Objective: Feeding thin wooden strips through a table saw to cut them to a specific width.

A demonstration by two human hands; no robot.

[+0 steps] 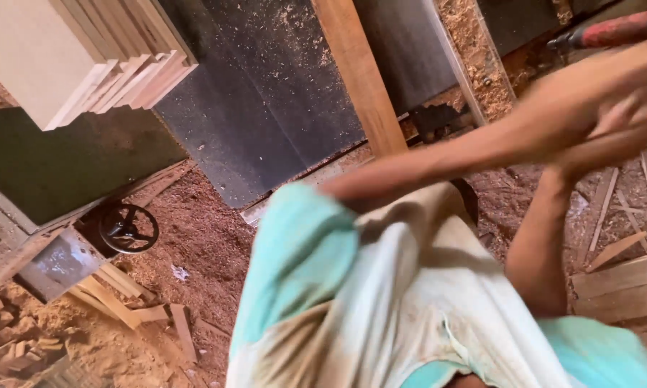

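Observation:
Both my arms reach toward the upper right, across my teal and white shirt [410, 302]. My left hand [579, 100] and my right hand [615, 147] meet there, pressed against each other and blurred by motion. I see nothing between them, but the blur hides the fingers. A red, rod-like object [615, 30] lies just beyond the hands on the sawdust.
A stack of pale boards [86, 57] sits at the upper left on a green machine top [72, 165] with a black handwheel [128, 228]. A dark sheet [266, 93] and a wooden plank [359, 79] lie ahead. Offcuts [122, 294] and slats [618, 280] litter the sawdust floor.

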